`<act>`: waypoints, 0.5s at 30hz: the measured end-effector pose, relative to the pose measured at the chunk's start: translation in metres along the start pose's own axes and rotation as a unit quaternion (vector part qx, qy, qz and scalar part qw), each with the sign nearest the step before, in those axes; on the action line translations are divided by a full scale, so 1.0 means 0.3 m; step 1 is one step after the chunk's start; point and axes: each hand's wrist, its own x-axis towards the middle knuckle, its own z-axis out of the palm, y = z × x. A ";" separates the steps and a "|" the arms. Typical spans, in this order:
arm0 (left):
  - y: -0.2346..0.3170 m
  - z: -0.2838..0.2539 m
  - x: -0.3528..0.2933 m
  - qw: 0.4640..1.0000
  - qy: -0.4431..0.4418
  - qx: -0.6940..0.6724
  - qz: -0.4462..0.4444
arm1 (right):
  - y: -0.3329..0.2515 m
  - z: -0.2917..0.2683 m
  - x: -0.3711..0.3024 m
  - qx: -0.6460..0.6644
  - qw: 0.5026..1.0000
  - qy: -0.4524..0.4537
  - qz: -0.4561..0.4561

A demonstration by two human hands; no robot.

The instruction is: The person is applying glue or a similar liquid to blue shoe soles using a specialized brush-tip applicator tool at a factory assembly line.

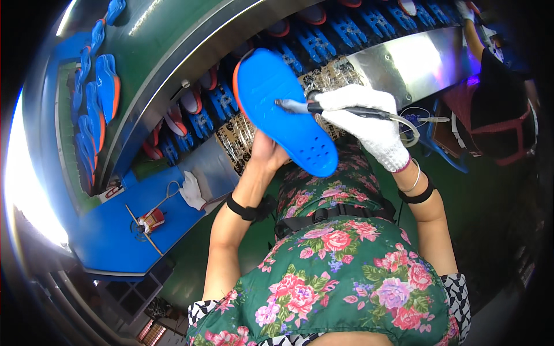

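Observation:
My left hand [269, 151], bare, grips a blue shoe insole [276, 104] from beneath; most of its fingers are hidden under it. The insole is tilted, with an orange rim along its left edge and a cluster of small holes at the end nearest me. My right hand [362, 118] wears a white knitted glove and is closed round a dark-handled brush [329, 109]. A thin tube [407, 123] trails from the brush's rear end. Pale bristles touch the insole's upper face near its middle, where the surface looks slightly wet.
Beyond the insole runs a conveyor line with blue holders [316, 45] and shoes. Several blue-and-orange insoles [107, 86] stand at the left. A blue table [112, 230] carries a small red can [152, 221], a stick and a white glove [192, 191]. Another person [490, 92] is at right.

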 end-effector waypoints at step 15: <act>-0.009 0.159 -0.106 0.987 0.019 -0.156 -0.035 | -0.071 0.001 -0.089 -0.082 0.987 0.010 -0.135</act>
